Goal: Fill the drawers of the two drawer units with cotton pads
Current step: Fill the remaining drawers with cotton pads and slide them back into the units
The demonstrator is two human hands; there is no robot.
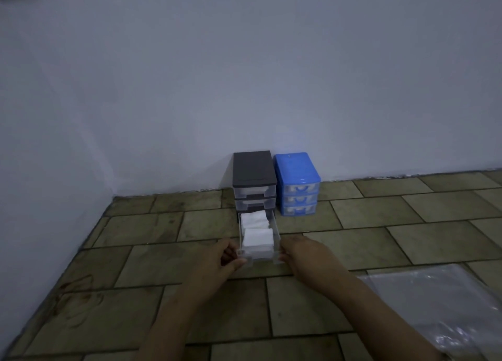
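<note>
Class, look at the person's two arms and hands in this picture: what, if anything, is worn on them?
Nothing shows on either. The left hand and right hand are bare, with no gloves, and no rings or watch visible in the dim light. Both forearms are bare as far as the frame's lower edge; no sleeves come into view.

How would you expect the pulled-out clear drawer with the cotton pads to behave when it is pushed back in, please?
The clear drawer looks like thin plastic, so probably light and slightly flexible. The cotton pads add little weight but stand above the rim, so they may snag. With the left hand and right hand at both corners, it should slide straight.
</note>
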